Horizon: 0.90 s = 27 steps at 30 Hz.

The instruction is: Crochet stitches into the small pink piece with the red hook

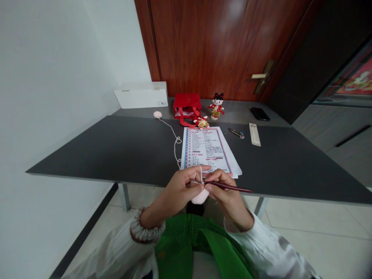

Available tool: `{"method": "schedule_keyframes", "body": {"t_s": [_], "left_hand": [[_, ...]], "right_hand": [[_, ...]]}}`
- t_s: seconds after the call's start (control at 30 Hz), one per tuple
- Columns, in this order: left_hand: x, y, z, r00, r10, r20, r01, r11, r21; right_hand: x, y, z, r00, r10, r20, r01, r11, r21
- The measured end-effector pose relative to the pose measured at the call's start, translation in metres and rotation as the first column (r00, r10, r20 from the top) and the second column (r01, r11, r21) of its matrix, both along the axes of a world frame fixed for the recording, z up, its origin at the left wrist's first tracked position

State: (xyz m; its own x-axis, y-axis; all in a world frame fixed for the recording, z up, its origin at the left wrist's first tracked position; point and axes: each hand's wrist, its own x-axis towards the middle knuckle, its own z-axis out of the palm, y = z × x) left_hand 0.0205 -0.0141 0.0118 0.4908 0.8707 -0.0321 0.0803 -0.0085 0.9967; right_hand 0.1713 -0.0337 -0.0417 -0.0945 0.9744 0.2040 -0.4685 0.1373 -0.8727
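My left hand [178,190] pinches a small pale pink crocheted piece [200,197] and has the pink yarn [175,143] looped over its forefinger. My right hand [225,193] grips a dark red crochet hook [229,187] whose tip is at the piece; its handle sticks out to the right. Both hands are held just in front of the dark table's near edge [87,179]. The yarn runs back across the table to a small pink ball [157,114]. A printed pattern sheet [207,149] lies just beyond my hands.
At the table's back stand a white box [141,94], a red bag [187,104], a doll [216,105] and a smaller doll [201,122]. Scissors [236,133], a ruler [254,134] and a black phone [259,113] lie to the right. A wooden door [215,42] is behind.
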Motion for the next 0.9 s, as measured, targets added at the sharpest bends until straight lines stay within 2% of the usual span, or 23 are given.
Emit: {"method": "schedule_keyframes", "body": {"t_s": [0.1,0.23,0.33,0.47,0.6,0.73,0.9], "left_hand": [[0.000,0.001,-0.004,1.000,0.010,0.009,-0.010,1.000,0.005],[-0.002,0.002,-0.009,0.998,-0.030,0.059,0.035,0.996,-0.085],[-0.003,0.002,-0.016,0.984,-0.042,0.175,0.072,0.984,-0.166],[-0.004,0.000,-0.021,0.951,0.028,0.307,0.060,0.961,-0.271],[-0.007,-0.002,-0.015,0.968,0.006,0.251,0.049,0.975,-0.215],[-0.007,-0.004,-0.006,0.984,-0.009,0.178,0.038,0.986,-0.163],[-0.004,-0.005,-0.012,0.963,0.039,0.268,0.027,0.971,-0.238]], "right_hand": [[0.001,0.000,0.000,1.000,-0.015,0.004,0.015,1.000,-0.007],[0.003,0.000,0.001,1.000,0.024,-0.014,-0.025,0.998,-0.057],[0.004,0.000,0.001,0.999,0.028,-0.022,-0.029,0.998,-0.058],[0.004,0.001,0.001,0.999,0.023,-0.030,-0.024,0.998,-0.059],[0.008,0.003,0.000,0.996,0.091,0.014,-0.090,0.994,-0.070],[0.010,0.002,-0.001,0.995,0.086,0.052,-0.084,0.996,-0.042],[0.007,0.000,0.000,0.999,0.046,-0.009,-0.047,0.997,-0.061]]}}
